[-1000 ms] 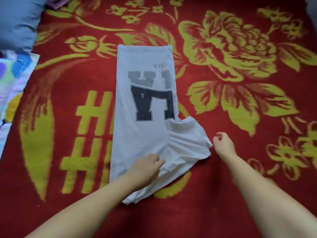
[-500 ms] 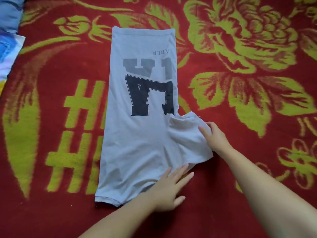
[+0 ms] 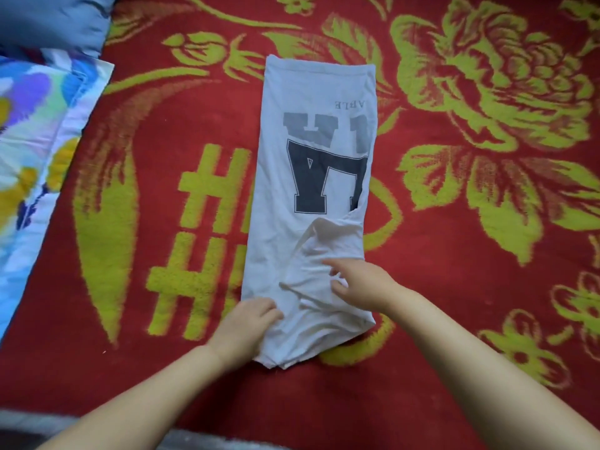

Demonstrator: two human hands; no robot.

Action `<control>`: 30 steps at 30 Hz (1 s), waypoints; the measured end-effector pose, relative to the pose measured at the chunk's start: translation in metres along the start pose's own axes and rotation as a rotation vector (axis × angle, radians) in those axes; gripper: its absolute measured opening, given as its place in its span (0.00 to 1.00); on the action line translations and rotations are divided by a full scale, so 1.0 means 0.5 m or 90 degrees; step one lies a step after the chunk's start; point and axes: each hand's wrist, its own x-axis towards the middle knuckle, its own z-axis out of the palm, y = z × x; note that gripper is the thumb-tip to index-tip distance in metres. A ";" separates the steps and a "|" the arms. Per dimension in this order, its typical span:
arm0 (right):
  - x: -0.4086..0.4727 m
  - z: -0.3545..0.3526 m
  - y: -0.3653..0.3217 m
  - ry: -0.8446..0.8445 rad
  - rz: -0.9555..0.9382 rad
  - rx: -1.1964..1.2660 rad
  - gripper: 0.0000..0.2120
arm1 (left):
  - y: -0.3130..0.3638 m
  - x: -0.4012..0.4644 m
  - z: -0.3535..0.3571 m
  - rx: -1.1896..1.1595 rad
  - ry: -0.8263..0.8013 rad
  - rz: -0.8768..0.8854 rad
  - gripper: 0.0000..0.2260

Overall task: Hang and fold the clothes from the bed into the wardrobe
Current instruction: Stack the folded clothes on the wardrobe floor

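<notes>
A white T-shirt [image 3: 311, 196], folded into a long strip with a dark block-letter print, lies at the centre of the red flowered blanket [image 3: 487, 303] on the bed. At 6 o'clock the left hand [image 3: 242, 326] grips the shirt's near left edge, fingers curled into the cloth. Just right of it the right hand [image 3: 360, 282] rests on the rumpled sleeve, fingers loosely bent and spread. At 9 o'clock lies a floral sheet [image 3: 35, 157]; at 11 o'clock a blue pillow [image 3: 55, 17].
</notes>
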 end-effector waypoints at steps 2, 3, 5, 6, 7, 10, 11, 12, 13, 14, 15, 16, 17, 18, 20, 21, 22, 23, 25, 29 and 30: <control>-0.034 0.057 0.011 -0.072 -0.068 -0.113 0.34 | -0.065 -0.039 -0.003 0.122 -0.127 0.013 0.25; -0.049 0.092 0.019 -0.120 -0.097 -0.182 0.37 | -0.088 -0.055 -0.003 0.187 -0.211 0.028 0.33; -0.067 0.149 0.026 -0.159 -0.096 -0.284 0.37 | -0.107 -0.079 0.001 0.271 -0.290 0.047 0.39; -0.074 0.164 0.030 -0.139 -0.087 -0.299 0.36 | -0.104 -0.081 0.002 0.293 -0.299 0.048 0.38; -0.080 0.171 0.030 -0.094 -0.097 -0.313 0.37 | -0.100 -0.080 0.006 0.301 -0.287 0.060 0.35; -0.072 0.164 0.008 0.022 -0.099 -0.370 0.38 | -0.095 -0.064 0.021 0.249 -0.199 0.143 0.23; -0.068 0.168 0.011 0.026 -0.097 -0.359 0.36 | -0.098 -0.056 0.020 0.235 -0.167 0.151 0.20; -0.063 0.175 0.016 0.030 -0.100 -0.334 0.34 | -0.096 -0.046 0.020 0.211 -0.139 0.137 0.19; -0.058 0.177 0.020 0.045 -0.098 -0.312 0.32 | -0.091 -0.034 0.015 0.170 -0.140 0.109 0.18; -0.051 0.173 0.021 -0.002 -0.073 -0.295 0.31 | -0.087 -0.024 0.014 0.103 -0.179 0.070 0.18; -0.054 0.165 0.020 -0.046 -0.067 -0.279 0.31 | -0.082 -0.023 0.013 0.027 -0.249 0.009 0.17; -0.059 0.153 0.017 -0.074 -0.079 -0.268 0.31 | -0.075 -0.025 0.004 -0.043 -0.321 -0.053 0.15; -0.069 0.143 0.010 -0.093 -0.109 -0.254 0.31 | -0.068 -0.028 -0.006 -0.096 -0.378 -0.104 0.13; -0.082 0.134 0.003 -0.124 -0.135 -0.216 0.30 | -0.062 -0.031 -0.021 -0.155 -0.419 -0.137 0.11; -0.108 0.112 -0.016 -0.207 -0.161 -0.082 0.27 | -0.057 -0.035 -0.060 -0.317 -0.507 -0.170 0.08; -0.120 0.100 -0.027 -0.242 -0.166 -0.009 0.24 | -0.054 -0.032 -0.085 -0.388 -0.560 -0.180 0.07; -0.128 0.074 -0.040 -0.264 -0.160 0.043 0.21 | -0.055 -0.026 -0.114 -0.452 -0.595 -0.205 0.06; -0.125 0.046 -0.044 -0.267 -0.148 0.075 0.19 | -0.060 -0.016 -0.139 -0.522 -0.594 -0.248 0.07; -0.094 -0.019 -0.031 -0.213 -0.108 0.131 0.18 | -0.084 0.022 -0.184 -0.640 -0.516 -0.334 0.10; 0.007 -0.103 0.020 -0.036 0.039 0.183 0.20 | -0.163 0.148 -0.210 -0.678 -0.210 -0.482 0.09; 0.029 -0.104 0.028 0.009 0.070 0.176 0.21 | -0.173 0.179 -0.198 -0.653 -0.100 -0.521 0.09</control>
